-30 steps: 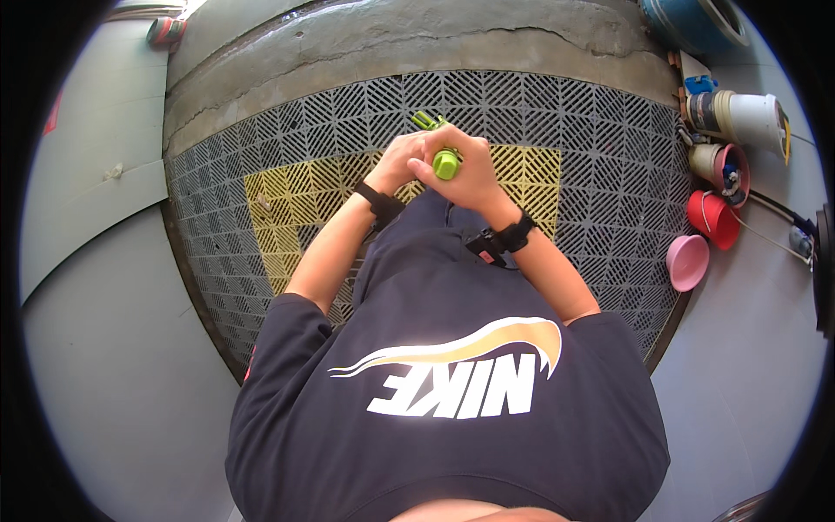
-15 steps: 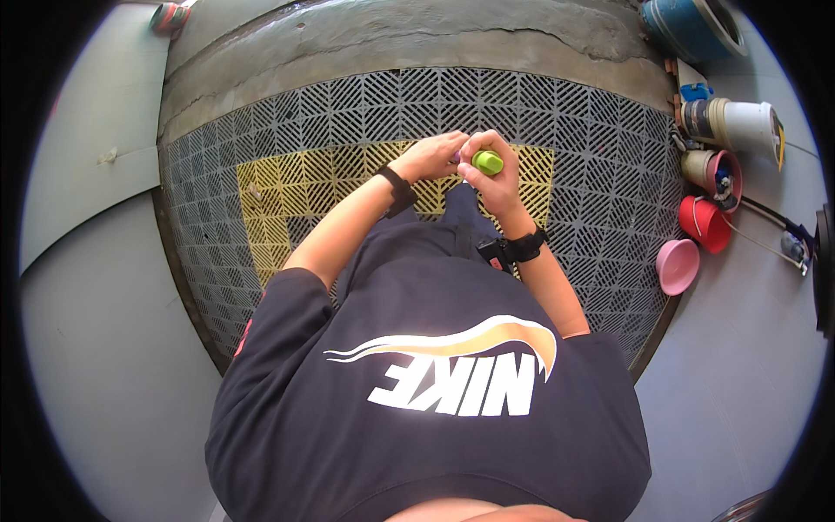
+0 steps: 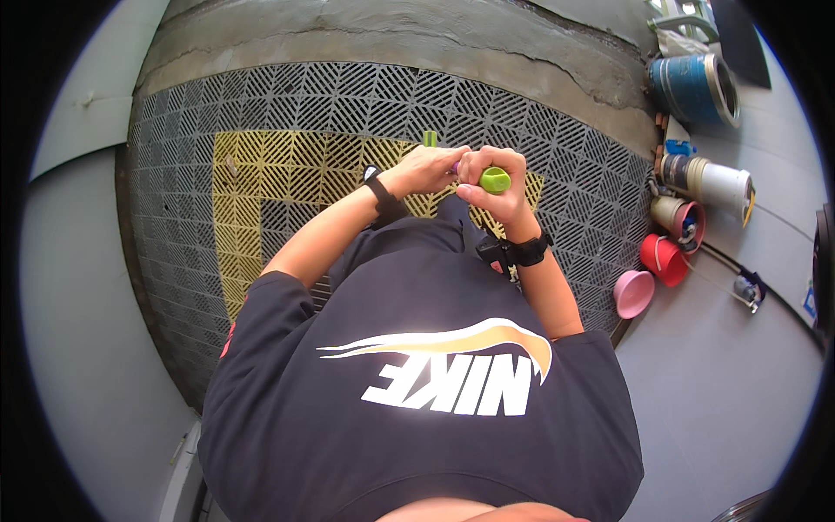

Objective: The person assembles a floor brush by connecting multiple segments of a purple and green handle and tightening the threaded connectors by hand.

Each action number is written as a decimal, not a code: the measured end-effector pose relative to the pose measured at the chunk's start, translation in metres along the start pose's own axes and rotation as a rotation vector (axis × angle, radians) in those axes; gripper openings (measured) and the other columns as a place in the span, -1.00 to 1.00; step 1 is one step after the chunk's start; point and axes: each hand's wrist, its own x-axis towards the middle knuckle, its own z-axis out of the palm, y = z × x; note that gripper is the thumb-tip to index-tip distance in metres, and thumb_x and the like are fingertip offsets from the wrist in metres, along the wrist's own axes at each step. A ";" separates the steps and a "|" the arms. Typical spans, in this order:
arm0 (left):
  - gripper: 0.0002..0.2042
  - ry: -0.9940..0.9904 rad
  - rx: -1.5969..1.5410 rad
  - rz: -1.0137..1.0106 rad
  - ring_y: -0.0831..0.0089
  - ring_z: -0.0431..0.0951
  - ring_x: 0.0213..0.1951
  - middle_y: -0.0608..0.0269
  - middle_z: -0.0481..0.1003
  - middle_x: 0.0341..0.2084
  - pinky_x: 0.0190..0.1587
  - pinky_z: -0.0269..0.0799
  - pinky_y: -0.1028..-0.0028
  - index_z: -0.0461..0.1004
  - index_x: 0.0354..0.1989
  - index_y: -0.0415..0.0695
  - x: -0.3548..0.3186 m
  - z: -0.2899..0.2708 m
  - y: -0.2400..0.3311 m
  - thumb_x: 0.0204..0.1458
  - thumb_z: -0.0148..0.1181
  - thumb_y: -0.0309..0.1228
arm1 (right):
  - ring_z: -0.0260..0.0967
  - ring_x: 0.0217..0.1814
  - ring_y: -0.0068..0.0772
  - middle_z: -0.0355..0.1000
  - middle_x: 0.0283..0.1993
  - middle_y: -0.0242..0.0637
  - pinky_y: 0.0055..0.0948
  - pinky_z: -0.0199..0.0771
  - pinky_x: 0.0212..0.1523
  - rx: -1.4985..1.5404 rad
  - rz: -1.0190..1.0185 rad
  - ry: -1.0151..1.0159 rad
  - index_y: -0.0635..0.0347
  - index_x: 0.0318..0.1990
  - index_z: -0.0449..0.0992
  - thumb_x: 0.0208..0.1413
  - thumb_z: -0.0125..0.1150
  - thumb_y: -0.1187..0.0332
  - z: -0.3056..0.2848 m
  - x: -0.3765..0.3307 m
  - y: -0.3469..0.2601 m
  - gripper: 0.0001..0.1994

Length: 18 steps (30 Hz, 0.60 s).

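The fingers [image 3: 487, 162] of the right hand [image 3: 493, 181] curl tightly around a slim bright-green tool handle [image 3: 495, 179], whose rounded butt end pokes out below the knuckles. The left hand [image 3: 430, 168] presses against the right, its fingers closed over the same tool; a short green tip [image 3: 430, 137] juts out beyond it, and a sliver of purple shows between the two hands. Both wrists wear black bands. The handle hangs above the yellow patch [image 3: 261, 183] of a grey lattice floor mat [image 3: 261, 96]. To the right of the mat, on smooth grey floor, stand a pink bowl [image 3: 633, 292], a red bucket [image 3: 664, 258], paint tins and a blue drum [image 3: 691, 87].
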 end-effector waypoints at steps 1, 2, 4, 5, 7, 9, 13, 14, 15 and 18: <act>-0.72 0.045 0.008 -0.034 -0.06 0.60 -0.33 0.02 0.57 -0.42 -0.38 0.49 0.09 0.34 -0.07 -0.06 -0.010 -0.012 -0.006 0.05 0.22 -0.43 | 0.37 -0.53 -0.45 0.44 -0.54 -0.34 -0.51 0.35 -0.42 -0.030 -0.046 -0.040 0.22 -0.55 0.45 -0.26 0.34 0.52 0.010 0.017 0.001 -0.86; -0.72 0.073 0.017 -0.056 -0.07 0.60 -0.35 0.01 0.57 -0.43 -0.39 0.49 0.09 0.36 -0.07 -0.08 -0.020 -0.025 -0.013 0.04 0.22 -0.39 | 0.39 -0.51 -0.43 0.44 -0.55 -0.33 -0.49 0.37 -0.41 -0.043 -0.028 -0.051 0.23 -0.55 0.44 -0.28 0.30 0.55 0.023 0.027 0.001 -0.87; -0.72 0.118 0.046 -0.072 -0.11 0.58 -0.41 -0.03 0.55 -0.48 -0.42 0.47 0.05 0.31 -0.09 -0.11 -0.032 -0.045 -0.028 0.05 0.20 -0.41 | 0.42 -0.46 -0.41 0.45 -0.48 -0.27 -0.45 0.42 -0.37 -0.087 -0.001 -0.088 0.25 -0.55 0.41 -0.30 0.21 0.60 0.040 0.045 0.001 -0.89; -0.72 0.133 0.067 -0.098 -0.09 0.59 -0.41 -0.01 0.54 -0.50 -0.43 0.45 0.06 0.29 -0.09 -0.10 -0.035 -0.052 -0.036 0.04 0.20 -0.45 | 0.42 -0.46 -0.41 0.45 -0.48 -0.27 -0.45 0.42 -0.37 -0.104 0.009 -0.101 0.25 -0.55 0.41 -0.30 0.21 0.60 0.045 0.052 0.004 -0.89; -0.72 0.176 0.081 -0.108 -0.06 0.60 -0.40 0.01 0.54 -0.50 -0.42 0.43 0.06 0.27 -0.07 -0.09 -0.040 -0.060 -0.055 0.06 0.17 -0.50 | 0.43 -0.38 -0.37 0.44 -0.39 -0.21 -0.42 0.44 -0.34 -0.102 0.013 -0.021 0.26 -0.56 0.39 -0.29 0.21 0.61 0.053 0.062 0.013 -0.88; -0.74 0.219 0.085 -0.143 0.00 0.62 -0.32 0.02 0.56 -0.43 -0.32 0.45 0.07 0.30 -0.06 -0.09 -0.041 -0.062 -0.076 0.10 0.16 -0.50 | 0.44 -0.22 -0.39 0.44 -0.33 -0.23 -0.22 0.50 0.08 0.025 -0.016 0.040 0.28 -0.45 0.45 -0.18 0.21 0.62 0.058 0.068 0.029 -0.90; -0.70 0.153 0.168 -0.224 0.05 0.63 -0.22 0.04 0.58 -0.32 -0.22 0.51 0.13 0.33 0.04 -0.10 -0.040 -0.053 -0.111 0.13 0.12 -0.51 | 0.50 -0.11 -0.37 0.49 -0.28 -0.28 -0.10 0.40 0.29 0.182 0.086 0.326 0.26 -0.11 0.45 0.07 0.25 0.60 0.067 0.061 0.070 -0.77; -0.70 0.181 0.199 -0.181 0.06 0.63 -0.22 0.05 0.58 -0.32 -0.22 0.52 0.14 0.33 0.04 -0.10 -0.036 -0.050 -0.118 0.13 0.11 -0.52 | 0.51 -0.09 -0.36 0.51 -0.27 -0.26 -0.12 0.41 0.27 0.151 0.130 0.387 0.27 -0.10 0.45 0.08 0.24 0.61 0.063 0.063 0.079 -0.78; -0.70 0.186 0.234 -0.185 0.08 0.64 -0.22 0.07 0.58 -0.33 -0.22 0.52 0.15 0.33 0.05 -0.09 -0.031 -0.046 -0.123 0.13 0.10 -0.52 | 0.52 -0.08 -0.34 0.52 -0.25 -0.24 -0.14 0.43 0.24 0.139 0.130 0.431 0.27 -0.09 0.45 0.10 0.24 0.62 0.058 0.064 0.087 -0.78; -0.68 0.169 0.227 -0.096 0.10 0.62 -0.18 0.05 0.55 -0.25 -0.16 0.53 0.17 0.33 0.08 -0.12 -0.010 -0.035 -0.132 0.14 0.11 -0.51 | 0.53 -0.08 -0.28 0.55 -0.23 -0.19 -0.22 0.48 0.15 0.267 0.096 0.500 0.29 -0.10 0.47 0.14 0.21 0.63 0.036 0.066 0.098 -0.81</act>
